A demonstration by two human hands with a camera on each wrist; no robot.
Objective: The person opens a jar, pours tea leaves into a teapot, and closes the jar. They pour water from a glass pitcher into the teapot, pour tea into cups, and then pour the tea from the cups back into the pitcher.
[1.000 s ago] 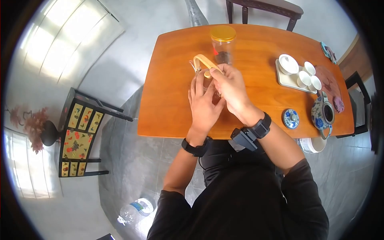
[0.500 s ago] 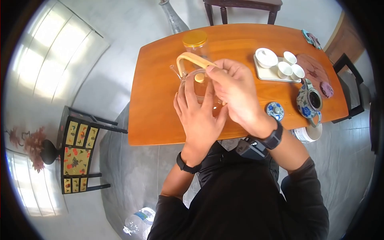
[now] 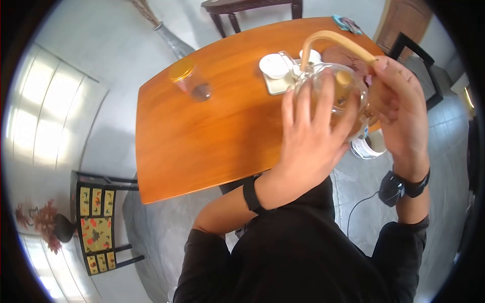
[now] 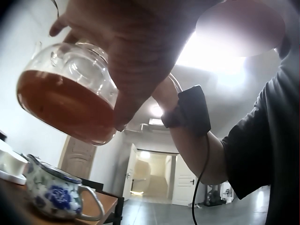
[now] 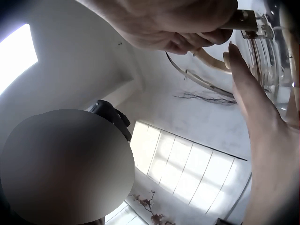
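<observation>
A clear glass teapot of reddish-brown tea hangs in the air, tilted. My right hand grips one end of its arched wooden handle. Over the top of the pot my left hand is spread, its fingers across the lid beside the round wooden knob and its thumb at the glass side. Below the pot, in the left wrist view, stands a blue-and-white floral teapot without its lid. From the head camera the hands and glass pot hide most of it.
A pale tray behind the glass pot bears a white lidded bowl and white cups. A gold-lidded jar stands left on the table. A white bucket sits by the table's right front edge, with a cloth at the far corner.
Both hands have carried the glass teapot rightward from the left part of the table to above the tea set. The head view has turned right.
</observation>
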